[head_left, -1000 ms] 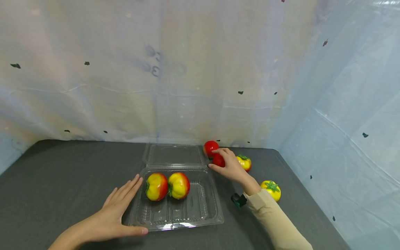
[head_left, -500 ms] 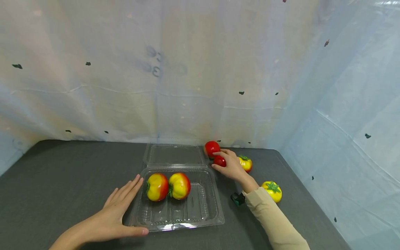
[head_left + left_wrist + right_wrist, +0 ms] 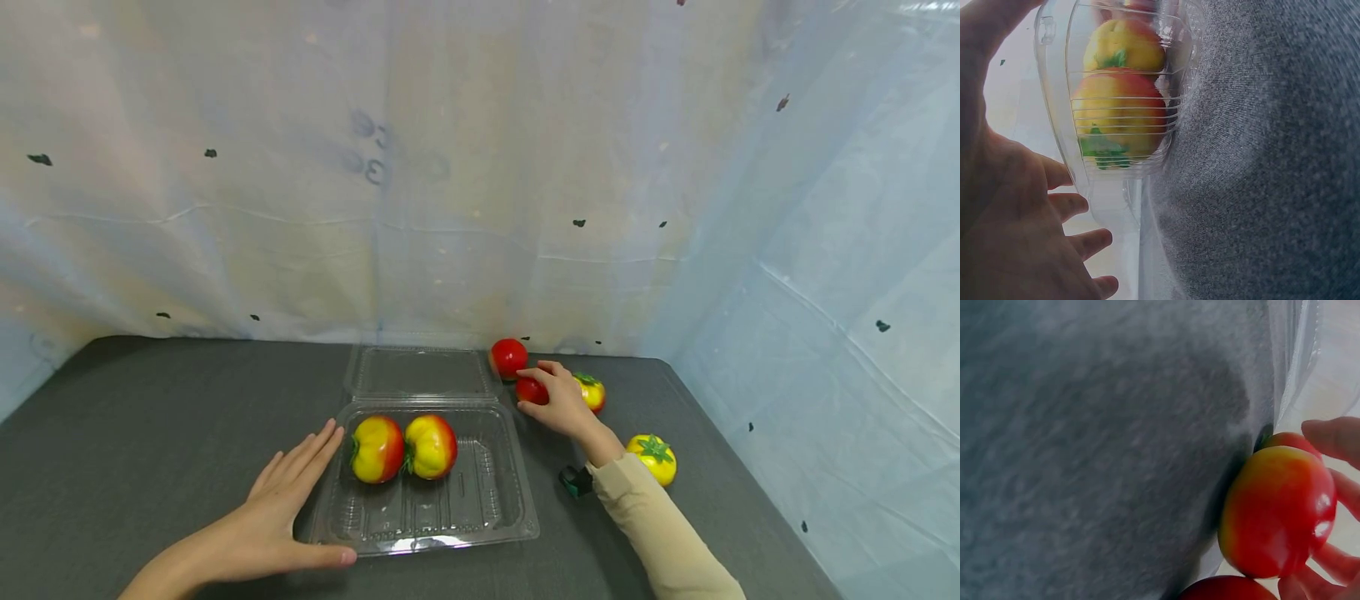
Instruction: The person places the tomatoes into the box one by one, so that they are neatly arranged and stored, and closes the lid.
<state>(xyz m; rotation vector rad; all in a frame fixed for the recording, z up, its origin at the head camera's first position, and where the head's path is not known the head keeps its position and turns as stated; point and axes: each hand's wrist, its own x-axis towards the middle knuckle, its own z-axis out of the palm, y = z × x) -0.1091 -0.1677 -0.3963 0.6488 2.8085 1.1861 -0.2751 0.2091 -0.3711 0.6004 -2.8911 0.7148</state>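
My right hand (image 3: 564,403) holds a red-and-yellow tomato (image 3: 531,390) between thumb and fingers, just right of the clear plastic clamshell box (image 3: 480,540). In the right wrist view the fingers curl about the far side of this tomato (image 3: 1279,515), and the thumb shows above it. My left hand (image 3: 273,521) is spread flat along the box's left side, with fingertips and thumb right at the rim. Inside the box, two yellow-red tomatoes (image 3: 377,450) lie side by side on their sides, green leaves pointing left; the left wrist view shows them through the ribbed wall.
Behind the held tomato sits a red tomato (image 3: 509,358), close to the raised lid (image 3: 420,372). Two yellow tomatoes stand to the right, one (image 3: 590,393) partly behind my right hand, another (image 3: 652,459) beside my sleeve. Plastic sheeting (image 3: 480,208) closes off the table's back and right.
My right hand and the tomato in it have shifted slightly right and nearer to me, away from the red tomato behind. The left hand and the box stay in place.
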